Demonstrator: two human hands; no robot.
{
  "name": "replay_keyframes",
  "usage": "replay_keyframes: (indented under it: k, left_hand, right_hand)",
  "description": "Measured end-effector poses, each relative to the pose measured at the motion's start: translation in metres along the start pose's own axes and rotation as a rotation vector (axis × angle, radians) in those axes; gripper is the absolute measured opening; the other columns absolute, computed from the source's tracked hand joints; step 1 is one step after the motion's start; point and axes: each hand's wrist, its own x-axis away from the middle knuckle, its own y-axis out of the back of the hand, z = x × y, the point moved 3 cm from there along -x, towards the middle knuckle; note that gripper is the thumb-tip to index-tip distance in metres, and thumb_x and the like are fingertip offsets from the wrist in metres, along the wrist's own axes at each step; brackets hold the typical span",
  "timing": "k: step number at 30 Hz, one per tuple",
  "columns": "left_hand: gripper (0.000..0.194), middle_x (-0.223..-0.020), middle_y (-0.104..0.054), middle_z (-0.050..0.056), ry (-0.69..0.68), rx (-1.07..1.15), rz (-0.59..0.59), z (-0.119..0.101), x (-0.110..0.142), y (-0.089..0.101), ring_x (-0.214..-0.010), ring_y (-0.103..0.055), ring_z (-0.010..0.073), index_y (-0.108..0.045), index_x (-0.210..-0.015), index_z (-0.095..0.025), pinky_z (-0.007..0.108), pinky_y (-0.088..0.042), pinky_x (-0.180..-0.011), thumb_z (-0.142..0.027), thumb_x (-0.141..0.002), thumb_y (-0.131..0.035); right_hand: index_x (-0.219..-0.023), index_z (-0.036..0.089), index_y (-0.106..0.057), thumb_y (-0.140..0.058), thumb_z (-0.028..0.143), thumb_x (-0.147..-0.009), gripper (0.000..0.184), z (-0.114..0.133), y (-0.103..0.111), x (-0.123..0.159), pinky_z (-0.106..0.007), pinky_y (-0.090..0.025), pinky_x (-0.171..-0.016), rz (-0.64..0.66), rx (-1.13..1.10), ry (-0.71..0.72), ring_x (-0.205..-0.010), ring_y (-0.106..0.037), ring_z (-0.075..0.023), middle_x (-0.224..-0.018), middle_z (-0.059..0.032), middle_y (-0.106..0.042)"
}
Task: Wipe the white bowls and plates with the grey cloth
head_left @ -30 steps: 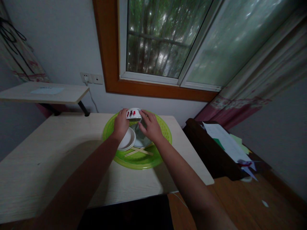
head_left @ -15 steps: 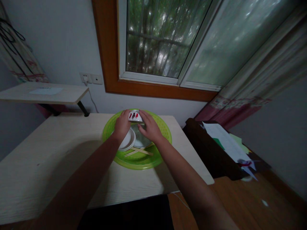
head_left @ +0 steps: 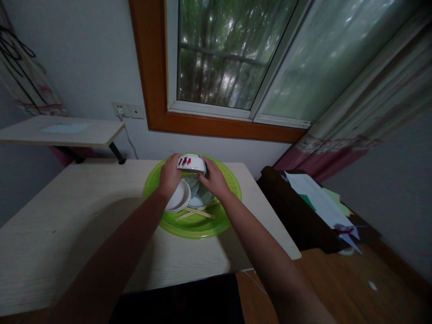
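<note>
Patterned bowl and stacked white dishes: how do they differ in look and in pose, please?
The patterned bowl has red and dark figures on its wall; the stacked white dishes look plain inside.
The patterned bowl is between the left hand and right hand, showing its outer wall; the stacked white dishes sit face up on the green tray.
Both are mainly white.

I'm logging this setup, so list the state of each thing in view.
Patterned bowl: tilted, held by left hand and right hand
White dishes: stacked
Chopsticks: crossed
Green tray: flat, loaded
Left socket: plugged in
Right socket: unused
Right curtain: drawn aside
</note>
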Motion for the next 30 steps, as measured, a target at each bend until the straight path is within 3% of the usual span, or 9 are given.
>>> replay_keyframes:
  k: [6,13,19,24,30]
  left_hand:
    - [0.053,-0.119,-0.071,0.007,-0.029,0.051,0.042,-0.008,0.000,0.001,-0.109,-0.063,0.0200,-0.064,-0.120,-0.021,0.031,-0.049,-0.100,0.001,-0.075,-0.044]
    - [0.058,-0.128,-0.070,0.008,-0.093,0.112,0.083,-0.017,0.000,-0.002,-0.117,-0.064,0.0203,-0.066,-0.127,-0.019,0.033,-0.048,-0.107,0.002,-0.077,-0.046]
    - [0.056,-0.133,-0.069,0.009,-0.096,0.149,0.138,-0.017,-0.001,-0.010,-0.120,-0.064,0.0212,-0.065,-0.129,-0.019,0.036,-0.047,-0.110,0.000,-0.078,-0.052]
    - [0.050,-0.120,-0.075,0.009,-0.055,0.165,0.207,-0.010,0.000,-0.017,-0.109,-0.069,0.0226,-0.067,-0.125,-0.021,0.036,-0.052,-0.100,-0.003,-0.079,-0.055]
    - [0.049,-0.111,-0.076,0.008,-0.021,0.147,0.168,-0.008,0.002,-0.013,-0.102,-0.070,0.0223,-0.066,-0.121,-0.020,0.034,-0.054,-0.092,-0.003,-0.078,-0.052]
  right_hand:
    - [-0.139,0.016,-0.056,-0.062,0.017,-0.076,0.062,-0.018,-0.005,0.002,-0.051,-0.047,-0.111,-0.020,-0.013,-0.138,-0.124,-0.062,-0.0301,-0.136,-0.0153,-0.066]
    - [-0.131,0.017,-0.062,-0.048,0.006,-0.071,0.062,-0.027,-0.005,0.004,-0.046,-0.050,-0.109,-0.083,-0.065,-0.191,-0.121,-0.065,-0.0254,-0.130,-0.0108,-0.071]
    - [-0.121,0.017,-0.067,-0.047,0.011,-0.077,0.049,-0.038,0.001,0.004,-0.045,-0.052,-0.105,-0.176,-0.148,-0.301,-0.113,-0.069,-0.0254,-0.119,-0.0100,-0.075]
    - [-0.116,0.020,-0.070,-0.049,0.016,-0.082,0.041,-0.041,-0.003,0.004,-0.045,-0.051,-0.106,-0.154,-0.217,-0.292,-0.115,-0.068,-0.0245,-0.120,-0.0084,-0.075]
    - [-0.123,0.019,-0.068,-0.045,0.011,-0.079,0.050,-0.032,-0.002,0.005,-0.046,-0.052,-0.107,-0.152,-0.142,-0.219,-0.116,-0.068,-0.0247,-0.121,-0.0079,-0.075]
